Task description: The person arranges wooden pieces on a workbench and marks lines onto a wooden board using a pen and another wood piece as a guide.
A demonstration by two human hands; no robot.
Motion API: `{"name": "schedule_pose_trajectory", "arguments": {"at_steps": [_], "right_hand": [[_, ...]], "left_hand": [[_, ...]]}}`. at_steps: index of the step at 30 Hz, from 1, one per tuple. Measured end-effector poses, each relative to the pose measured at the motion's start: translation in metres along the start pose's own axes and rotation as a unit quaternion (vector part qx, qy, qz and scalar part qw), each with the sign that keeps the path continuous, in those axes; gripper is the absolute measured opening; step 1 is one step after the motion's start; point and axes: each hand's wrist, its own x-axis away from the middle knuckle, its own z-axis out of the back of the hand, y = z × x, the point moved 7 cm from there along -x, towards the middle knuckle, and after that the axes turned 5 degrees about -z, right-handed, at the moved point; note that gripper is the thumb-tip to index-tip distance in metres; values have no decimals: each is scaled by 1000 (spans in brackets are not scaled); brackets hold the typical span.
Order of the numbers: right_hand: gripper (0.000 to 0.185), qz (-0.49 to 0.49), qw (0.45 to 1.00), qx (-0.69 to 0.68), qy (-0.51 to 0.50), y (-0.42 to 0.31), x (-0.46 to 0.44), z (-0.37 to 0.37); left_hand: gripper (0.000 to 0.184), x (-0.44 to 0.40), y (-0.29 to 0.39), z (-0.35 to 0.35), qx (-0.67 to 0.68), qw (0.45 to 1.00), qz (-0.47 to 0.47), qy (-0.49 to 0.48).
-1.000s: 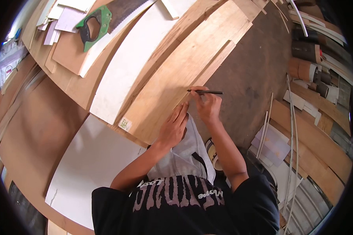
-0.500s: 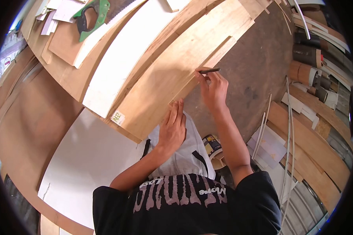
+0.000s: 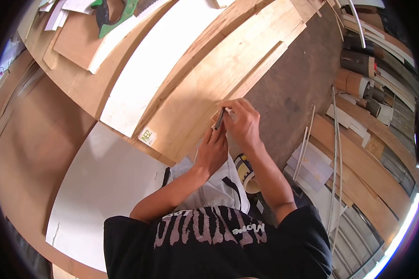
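A slim dark pen [image 3: 219, 119] is pinched in my right hand [image 3: 243, 123], its upper end near the fingertips and its lower end close to my left fingers. My left hand [image 3: 212, 151] is closed at the near edge of a long pale wooden board [image 3: 191, 109], its fingers together on a narrow wooden strip [image 3: 264, 65]. That strip runs along the board's right edge. The two hands nearly touch, and they hide the strip's lower end. A small white label with green letters [image 3: 147, 136] sits at the board's lower left corner.
A white curved panel [image 3: 144, 69] lies left of the board. Beyond it are a green-handled saw [image 3: 117, 21] and offcuts [image 3: 77, 44]. A white sheet [image 3: 102, 186] lies lower left. A bucket [image 3: 251, 185] stands below my right arm; boards [image 3: 358, 162] lie on the right.
My right hand has moved down and left along the strip toward my left hand, and the pen has turned from nearly level to steep. My left hand has shifted slightly right.
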Motion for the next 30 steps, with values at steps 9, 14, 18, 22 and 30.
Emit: {"name": "schedule_pose_trajectory", "arguments": {"at_steps": [9,14,18,22,30], "right_hand": [[21,-28,999,22,-31,-23,25,-16],[21,-22,999,33,-22,-27,29,-16],[14,-72,997,-7,0,-25,30,-13],[10,-210,966,-136,60,14,38,0],[27,-346,813,-401,240,144,39,2]], "left_hand": [[56,6,-6,2,78,995,-28,46],[50,3,-7,-4,129,991,-20,29],[48,3,-12,15,158,983,-31,85],[49,-9,-12,25,117,993,-17,18],[37,-14,-10,37,72,997,-14,33]]}}
